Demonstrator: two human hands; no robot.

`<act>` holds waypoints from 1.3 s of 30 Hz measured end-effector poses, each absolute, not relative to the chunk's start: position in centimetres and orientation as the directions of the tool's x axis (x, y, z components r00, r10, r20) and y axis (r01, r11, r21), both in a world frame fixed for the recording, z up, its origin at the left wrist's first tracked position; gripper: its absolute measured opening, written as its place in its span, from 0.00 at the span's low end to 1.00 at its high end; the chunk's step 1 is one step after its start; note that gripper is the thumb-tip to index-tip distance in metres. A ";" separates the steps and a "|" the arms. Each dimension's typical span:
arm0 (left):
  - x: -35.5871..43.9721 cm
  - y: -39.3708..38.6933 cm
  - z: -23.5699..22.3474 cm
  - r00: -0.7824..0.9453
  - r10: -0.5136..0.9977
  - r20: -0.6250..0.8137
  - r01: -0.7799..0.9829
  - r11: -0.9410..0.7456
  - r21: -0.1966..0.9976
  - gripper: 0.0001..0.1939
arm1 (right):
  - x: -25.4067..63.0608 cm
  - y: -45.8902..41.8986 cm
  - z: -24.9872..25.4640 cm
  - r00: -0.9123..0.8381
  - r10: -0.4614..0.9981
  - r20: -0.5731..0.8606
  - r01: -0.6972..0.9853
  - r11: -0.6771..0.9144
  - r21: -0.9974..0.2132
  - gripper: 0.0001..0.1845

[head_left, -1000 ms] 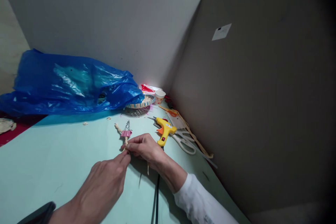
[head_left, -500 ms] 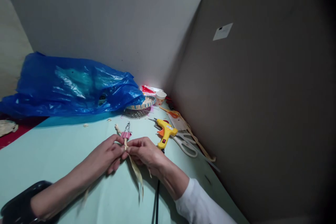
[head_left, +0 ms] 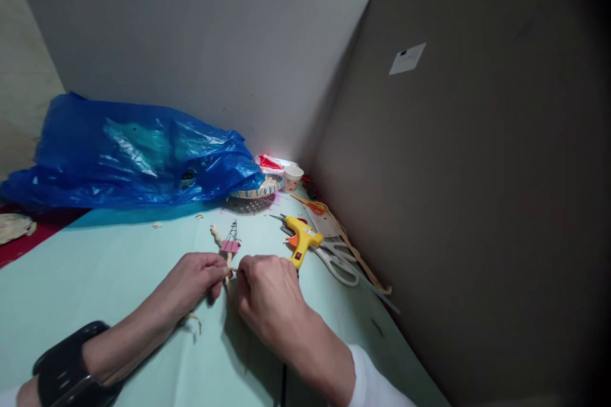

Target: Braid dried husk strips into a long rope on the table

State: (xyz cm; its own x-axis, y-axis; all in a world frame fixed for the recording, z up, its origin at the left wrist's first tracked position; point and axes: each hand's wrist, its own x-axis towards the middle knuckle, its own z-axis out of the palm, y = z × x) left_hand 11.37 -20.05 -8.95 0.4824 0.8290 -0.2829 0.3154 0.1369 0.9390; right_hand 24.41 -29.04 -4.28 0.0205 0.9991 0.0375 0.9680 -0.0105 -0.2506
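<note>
A pale braided strip [head_left: 230,260] that looks like dried husk or raffia runs toward me from a pink binder clip [head_left: 231,247]. Its knotted far end [head_left: 214,232] sticks out beyond the clip. My left hand [head_left: 203,276] pinches the braid just below the clip. Close beside it, my right hand [head_left: 272,286] is closed on a strand drawn out to the right; its fingertips are partly hidden behind the knuckles. One loose strand end [head_left: 195,320] shows under my left wrist. A black band [head_left: 71,362] circles my left forearm.
Right of my hands lie a yellow glue gun [head_left: 303,240] and grey-handled scissors [head_left: 340,265]. Farther back are a shallow woven basket [head_left: 255,193], a paper cup [head_left: 293,179] and a big blue plastic bag [head_left: 138,152]. A dark partition [head_left: 453,172] borders the table's right side.
My right hand has turned knuckles-up and pulled a strand to the right, away from the braid. My left hand keeps its pinch near the clip.
</note>
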 end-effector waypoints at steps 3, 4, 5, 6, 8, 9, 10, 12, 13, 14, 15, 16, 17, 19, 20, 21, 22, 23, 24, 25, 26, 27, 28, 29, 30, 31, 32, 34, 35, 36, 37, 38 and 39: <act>11.2 -20.1 -8.9 0.482 0.822 -0.303 0.295 0.173 0.940 0.14 | 22.9 -30.1 -4.8 -0.139 0.988 0.070 0.976 0.149 -0.160 0.13; 11.1 -20.2 -8.8 0.490 0.815 -0.310 0.286 0.186 0.940 0.14 | 22.5 -30.4 -5.1 -0.201 0.976 0.080 0.970 0.210 -0.125 0.14; 10.9 -20.3 -8.7 0.500 0.806 -0.318 0.276 0.199 0.940 0.14 | 22.2 -30.6 -5.3 -0.261 0.961 0.088 0.959 0.268 -0.091 0.15; 10.8 -20.3 -8.5 0.513 0.795 -0.325 0.267 0.212 0.940 0.16 | 22.1 -30.7 -5.5 -0.312 0.946 0.090 0.946 0.319 -0.065 0.14; 10.5 -20.4 -8.2 0.535 0.776 -0.333 0.248 0.233 0.940 0.16 | 22.2 -30.7 -5.7 -0.375 0.922 0.094 0.921 0.383 -0.079 0.12; 10.4 -20.4 -8.2 0.544 0.769 -0.336 0.240 0.241 0.940 0.16 | 22.5 -30.5 -5.7 -0.378 0.919 0.110 0.912 0.390 -0.128 0.10; 10.3 -20.4 -8.1 0.551 0.763 -0.339 0.235 0.248 0.940 0.15 | 22.9 -30.2 -5.6 -0.351 0.927 0.136 0.906 0.372 -0.199 0.09; 10.1 -20.3 -8.2 0.575 0.746 -0.336 0.224 0.252 0.941 0.14 | 23.9 -29.6 -5.2 -0.191 0.961 0.199 0.899 0.252 -0.358 0.12; 10.0 -20.3 -8.3 0.596 0.732 -0.330 0.217 0.249 0.944 0.14 | 24.3 -29.3 -5.1 -0.085 0.974 0.211 0.888 0.170 -0.427 0.13; 10.0 -20.2 -8.4 0.620 0.716 -0.322 0.208 0.245 0.947 0.14 | 24.7 -28.9 -5.0 0.003 0.981 0.196 0.867 0.095 -0.489 0.13; 9.9 -20.2 -8.5 0.643 0.700 -0.310 0.197 0.240 0.950 0.15 | 25.0 -28.7 -5.1 0.056 0.985 0.161 0.837 0.041 -0.545 0.13; 9.9 -20.1 -8.5 0.664 0.686 -0.297 0.184 0.235 0.954 0.15 | 25.2 -28.4 -5.1 0.072 0.990 0.122 0.803 0.016 -0.596 0.12; 9.8 -20.1 -8.6 0.679 0.676 -0.286 0.172 0.231 0.957 0.16 | 25.2 -28.3 -5.3 0.058 0.994 0.089 0.769 0.012 -0.639 0.11; 9.7 -20.1 -8.7 0.689 0.671 -0.272 0.156 0.229 0.961 0.17 | 25.1 -28.0 -5.6 0.018 0.999 0.041 0.721 0.016 -0.693 0.11; 9.6 -20.2 -8.8 0.690 0.674 -0.266 0.150 0.227 0.962 0.17 | 24.9 -27.9 -5.7 0.015 1.000 0.027 0.711 0.008 -0.703 0.11; 9.6 -20.2 -8.8 0.688 0.678 -0.260 0.144 0.224 0.964 0.18 | 24.8 -27.8 -5.8 0.020 1.000 0.014 0.707 -0.005 -0.707 0.13; 9.6 -20.2 -8.8 0.685 0.682 -0.256 0.142 0.219 0.965 0.19 | 24.7 -27.7 -5.9 0.025 1.000 -0.005 0.703 -0.021 -0.710 0.14; 9.5 -20.2 -8.9 0.682 0.687 -0.252 0.143 0.213 0.967 0.19 | 24.6 -27.5 -5.9 0.024 0.999 -0.026 0.700 -0.035 -0.713 0.15; 9.5 -20.2 -8.9 0.678 0.691 -0.250 0.147 0.205 0.968 0.18 | 24.6 -27.3 -5.9 0.021 0.999 -0.046 0.698 -0.048 -0.715 0.14; 9.6 -20.2 -9.0 0.675 0.694 -0.249 0.154 0.197 0.968 0.18 | 24.6 -27.1 -6.0 0.024 0.998 -0.059 0.700 -0.059 -0.712 0.13; 9.6 -20.2 -9.1 0.672 0.697 -0.249 0.164 0.188 0.968 0.17 | 24.7 -26.9 -6.1 0.031 0.998 -0.061 0.702 -0.065 -0.709 0.12; 9.7 -20.2 -9.2 0.669 0.700 -0.249 0.175 0.177 0.968 0.17 | 24.8 -26.7 -6.2 0.038 0.998 -0.059 0.698 -0.069 -0.713 0.10; 9.7 -20.2 -9.3 0.665 0.705 -0.247 0.187 0.163 0.969 0.18 | 24.9 -26.5 -6.3 0.044 0.998 -0.054 0.682 -0.069 -0.728 0.10; 9.8 -20.1 -9.3 0.660 0.711 -0.242 0.197 0.147 0.969 0.18 | 24.9 -26.4 -6.5 0.048 0.998 -0.049 0.654 -0.068 -0.754 0.11; 9.9 -20.1 -9.4 0.655 0.718 -0.236 0.205 0.131 0.970 0.18 | 25.0 -26.3 -6.7 0.053 0.998 -0.043 0.615 -0.066 -0.786 0.11; 9.9 -20.1 -9.4 0.653 0.722 -0.230 0.215 0.114 0.970 0.18 | 25.0 -26.3 -6.8 0.059 0.998 -0.037 0.573 -0.064 -0.817 0.12; 9.9 -20.0 -9.3 0.654 0.722 -0.226 0.231 0.093 0.968 0.17 | 25.0 -26.4 -7.0 0.071 0.997 -0.033 0.532 -0.066 -0.844 0.13; 9.8 -20.0 -9.1 0.655 0.724 -0.218 0.285 0.032 0.958 0.16 | 24.9 -26.5 -7.3 0.106 0.994 -0.023 0.472 -0.071 -0.879 0.13; 9.6 -19.9 -8.9 0.651 0.730 -0.208 0.318 -0.013 0.948 0.15 | 24.8 -26.6 -7.4 0.121 0.992 -0.023 0.453 -0.076 -0.888 0.13; 9.5 -19.9 -8.7 0.645 0.742 -0.183 0.351 -0.076 0.933 0.13 | 24.8 -26.6 -7.4 0.132 0.991 -0.026 0.441 -0.082 -0.894 0.13; 9.3 -19.8 -8.5 0.636 0.759 -0.142 0.387 -0.153 0.909 0.13 | 24.7 -26.6 -7.5 0.141 0.989 -0.031 0.438 -0.091 -0.894 0.13; 9.1 -19.7 -8.3 0.625 0.775 -0.096 0.426 -0.235 0.874 0.13 | 24.7 -26.6 -7.6 0.150 0.988 -0.032 0.444 -0.096 -0.891 0.12; 8.9 -19.7 -8.1 0.615 0.787 -0.052 0.470 -0.313 0.825 0.14 | 24.6 -26.6 -7.6 0.156 0.987 -0.030 0.456 -0.099 -0.884 0.11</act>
